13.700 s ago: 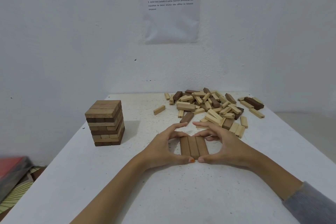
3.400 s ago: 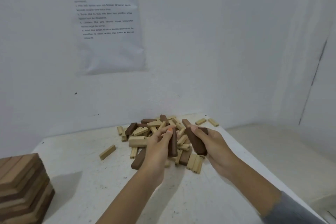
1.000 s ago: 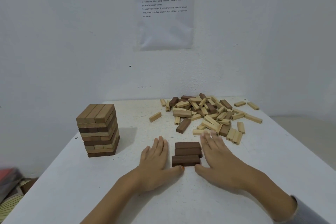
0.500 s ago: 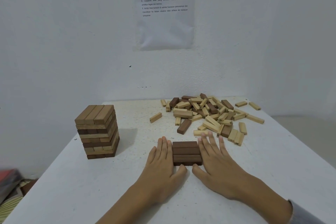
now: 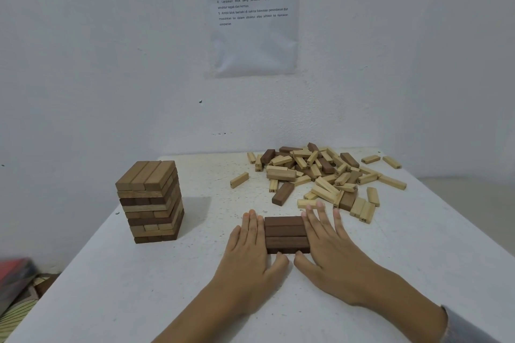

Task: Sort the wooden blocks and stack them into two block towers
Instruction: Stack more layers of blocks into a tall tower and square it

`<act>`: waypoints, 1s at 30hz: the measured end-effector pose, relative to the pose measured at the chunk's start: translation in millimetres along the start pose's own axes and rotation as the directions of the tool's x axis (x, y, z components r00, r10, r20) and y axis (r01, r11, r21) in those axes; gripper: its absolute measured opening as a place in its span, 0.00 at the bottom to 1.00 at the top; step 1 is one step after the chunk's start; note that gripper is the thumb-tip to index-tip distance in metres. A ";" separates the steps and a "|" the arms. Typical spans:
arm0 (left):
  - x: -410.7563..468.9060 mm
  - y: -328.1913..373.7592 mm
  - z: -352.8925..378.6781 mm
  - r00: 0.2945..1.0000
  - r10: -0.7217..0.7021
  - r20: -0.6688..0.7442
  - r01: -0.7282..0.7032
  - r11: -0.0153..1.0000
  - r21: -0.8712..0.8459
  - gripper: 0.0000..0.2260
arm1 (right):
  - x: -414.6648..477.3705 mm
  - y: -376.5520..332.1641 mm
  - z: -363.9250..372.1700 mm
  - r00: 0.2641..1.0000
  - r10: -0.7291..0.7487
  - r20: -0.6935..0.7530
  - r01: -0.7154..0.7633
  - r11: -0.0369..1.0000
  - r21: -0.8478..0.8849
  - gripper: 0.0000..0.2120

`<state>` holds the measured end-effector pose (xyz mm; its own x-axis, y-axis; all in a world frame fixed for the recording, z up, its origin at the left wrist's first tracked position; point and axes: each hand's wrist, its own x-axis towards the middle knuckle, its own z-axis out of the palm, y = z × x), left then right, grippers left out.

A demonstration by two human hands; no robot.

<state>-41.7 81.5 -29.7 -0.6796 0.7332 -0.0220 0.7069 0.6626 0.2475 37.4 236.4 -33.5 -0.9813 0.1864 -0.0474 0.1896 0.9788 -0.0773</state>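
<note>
Two open grips, your left hand (image 5: 248, 248) and right hand (image 5: 331, 250), lay flat against the dark block layer (image 5: 285, 234) at six o'clock on the counter (image 5: 139, 301); possibly another layer hid beneath, so even pressure mattered.

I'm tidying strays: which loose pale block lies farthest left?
The pale wooden block lying alone between the stacked wooden tower and the scattered block pile; others lie farther right.

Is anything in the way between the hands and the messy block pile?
Nothing visible. The left hand and right hand lie flat against the dark stack, and the loose pile begins just past the right fingertips.
</note>
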 end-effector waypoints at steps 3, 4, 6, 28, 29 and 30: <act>0.3 0.5 0.2 1.000 -0.002 -0.005 0.002 1.000 -0.002 0.47 | -0.9 0.9 -2.2 1.000 -0.008 0.010 0.008 1.000 0.013 0.49; 0.2 0.6 0.4 1.000 -0.002 -0.007 0.002 1.000 -0.003 0.47 | -1.1 0.7 -2.4 1.000 -0.011 0.011 0.010 1.000 0.018 0.49; -0.2 0.9 0.5 1.000 -0.001 -0.006 0.001 1.000 -0.011 0.47 | -0.9 0.3 -1.5 1.000 -0.010 0.014 0.010 1.000 0.023 0.49; 5.2 -25.7 -30.3 0.982 0.187 -0.026 -0.177 0.865 -0.470 0.16 | -3.0 22.7 -24.3 0.963 -0.226 -0.145 0.269 0.813 0.517 0.15; 6.7 -27.6 -28.4 0.980 0.197 -0.024 -0.185 0.863 -0.471 0.16 | -1.6 23.6 -23.3 0.958 -0.236 -0.161 0.285 0.817 0.501 0.14; 8.3 -29.8 -26.1 0.978 0.206 -0.031 -0.196 0.866 -0.460 0.15 | 0.2 24.3 -22.7 0.953 -0.245 -0.179 0.302 0.820 0.486 0.13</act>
<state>-73.5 63.9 -12.1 -0.5255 0.8487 0.0591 0.6555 0.3597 0.6640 41.1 262.1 -12.8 -0.9873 -0.0467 0.1519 -0.1250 0.8181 -0.5612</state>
